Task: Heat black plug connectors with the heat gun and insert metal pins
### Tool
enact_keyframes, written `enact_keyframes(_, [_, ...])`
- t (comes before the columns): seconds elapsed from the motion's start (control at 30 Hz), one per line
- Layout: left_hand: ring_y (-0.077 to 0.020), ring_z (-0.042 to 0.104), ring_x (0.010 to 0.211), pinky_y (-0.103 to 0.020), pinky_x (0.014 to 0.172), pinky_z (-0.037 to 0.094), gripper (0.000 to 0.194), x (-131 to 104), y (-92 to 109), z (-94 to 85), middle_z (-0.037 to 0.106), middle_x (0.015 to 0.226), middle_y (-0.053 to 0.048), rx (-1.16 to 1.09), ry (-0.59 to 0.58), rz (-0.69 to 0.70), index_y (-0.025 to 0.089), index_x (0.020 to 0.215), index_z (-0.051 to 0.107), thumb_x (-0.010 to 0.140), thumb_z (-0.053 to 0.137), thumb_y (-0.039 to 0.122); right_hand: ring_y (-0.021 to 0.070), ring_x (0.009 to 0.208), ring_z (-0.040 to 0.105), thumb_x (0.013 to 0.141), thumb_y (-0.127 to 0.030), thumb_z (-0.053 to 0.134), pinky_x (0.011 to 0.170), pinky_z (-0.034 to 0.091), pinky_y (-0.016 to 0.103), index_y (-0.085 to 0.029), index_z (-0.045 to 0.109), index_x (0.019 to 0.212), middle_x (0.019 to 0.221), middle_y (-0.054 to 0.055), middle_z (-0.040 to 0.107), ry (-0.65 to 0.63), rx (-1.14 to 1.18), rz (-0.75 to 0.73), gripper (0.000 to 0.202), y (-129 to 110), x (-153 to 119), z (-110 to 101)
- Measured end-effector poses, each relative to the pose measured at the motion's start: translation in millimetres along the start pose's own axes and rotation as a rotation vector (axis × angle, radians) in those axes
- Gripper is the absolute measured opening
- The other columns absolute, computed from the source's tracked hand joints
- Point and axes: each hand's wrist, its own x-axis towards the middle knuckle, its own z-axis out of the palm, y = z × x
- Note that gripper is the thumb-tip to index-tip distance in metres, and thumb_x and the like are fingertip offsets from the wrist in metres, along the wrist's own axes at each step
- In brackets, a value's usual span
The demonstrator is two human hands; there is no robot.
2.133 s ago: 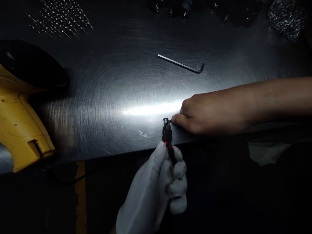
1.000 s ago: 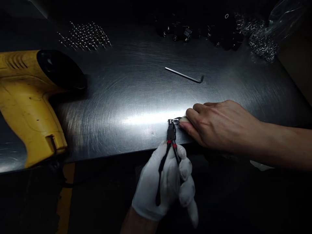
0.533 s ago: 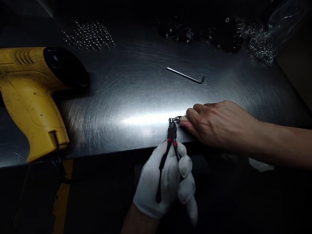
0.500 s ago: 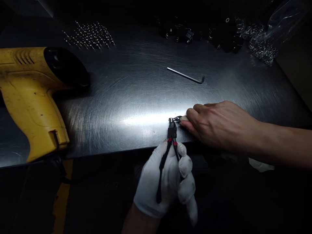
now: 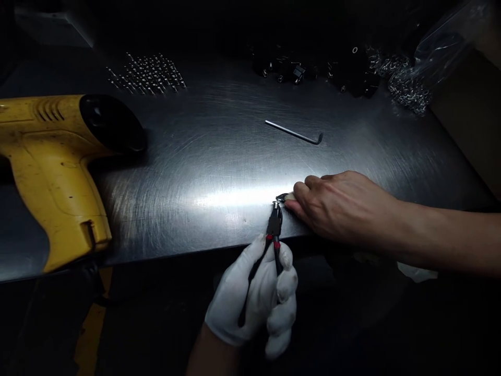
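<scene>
My left hand (image 5: 254, 297), in a white glove, is wrapped round the handles of black pliers with red bands (image 5: 275, 224) at the front edge of the metal table (image 5: 219, 156). A small shiny metal part (image 5: 275, 204) sits at the tips of the pliers. My bare right hand (image 5: 332, 206) is closed round a small tool with a pale handle and a dark tip (image 5: 282, 198). That tip points left, close to the metal part; whether they touch is too small to tell.
A yellow heat gun (image 5: 58, 172) lies at the left. A hex key (image 5: 293, 132) lies beyond my hands. Metal pins (image 5: 151, 74) stand at the back left. Black parts (image 5: 298, 73), small metal pieces (image 5: 409, 91) and a plastic bag (image 5: 450, 44) lie at the back right.
The whole view has shifted, with the table things lower. My left hand's fingers have closed further round the pliers' handles. The right tool's tip now sits slightly above the metal part, rather than beside it.
</scene>
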Motion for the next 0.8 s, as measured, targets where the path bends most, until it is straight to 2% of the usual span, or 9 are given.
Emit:
enact_keyframes(0.13, [-0.0097, 0.052, 0.041, -0.024, 0.035, 0.048, 0.053, -2, 10, 0.9, 0.060, 0.071, -0.002, 0.131, 0.072, -0.054, 0.017, 0.098, 0.060, 0.104, 0.026, 0.058, 0.0157, 0.046, 0.041, 0.109, -0.036, 0.024, 0.046, 0.016, 0.031, -0.016, 0.061, 0.089, 0.069, 0.006, 0.063, 0.007, 0.026, -0.005, 0.046, 1, 2, 0])
enact_keyframes(0.27, [-0.0107, 0.054, 0.043, -0.025, 0.036, 0.049, 0.052, -3, 17, 9.0, 0.059, 0.072, -0.002, 0.265, 0.148, -0.104, 0.017, 0.096, 0.060, 0.102, 0.031, 0.060, 0.0169, 0.048, 0.046, 0.109, -0.036, 0.024, 0.047, 0.017, 0.032, -0.016, 0.062, 0.090, 0.071, 0.007, 0.066, -0.016, 0.050, 0.022, 0.047, 1, 2, -1])
enact_keyframes(0.47, [-0.0098, 0.052, 0.047, -0.023, 0.039, 0.049, 0.052, -7, 20, 22.0, 0.056, 0.075, -0.002, 0.409, 0.280, -0.117, 0.017, 0.098, 0.061, 0.101, 0.032, 0.060, 0.0156, 0.048, 0.049, 0.109, -0.036, 0.024, 0.046, 0.020, 0.030, -0.015, 0.062, 0.087, 0.068, 0.008, 0.064, 0.006, 0.083, 0.121, 0.048, 10, 8, 3])
enact_keyframes(0.67, [-0.0107, 0.052, 0.047, -0.024, 0.039, 0.048, 0.056, -8, 19, 21.1, 0.056, 0.075, -0.002, 0.417, 0.302, -0.094, 0.018, 0.097, 0.062, 0.101, 0.028, 0.063, 0.0161, 0.045, 0.044, 0.107, -0.042, 0.030, 0.046, 0.020, 0.031, -0.019, 0.057, 0.083, 0.062, 0.004, 0.059, 0.095, 0.089, 0.131, 0.044, 18, 8, 16])
enact_keyframes(0.8, [-0.0105, 0.050, 0.045, -0.024, 0.037, 0.046, 0.051, -7, 17, 20.3, 0.056, 0.073, -0.001, 0.405, 0.355, -0.108, 0.020, 0.095, 0.062, 0.099, 0.036, 0.063, 0.0156, 0.046, 0.044, 0.108, -0.046, 0.027, 0.049, 0.021, 0.032, -0.019, 0.056, 0.084, 0.065, 0.003, 0.060, 0.077, 0.179, 0.205, 0.046, 17, -4, 19])
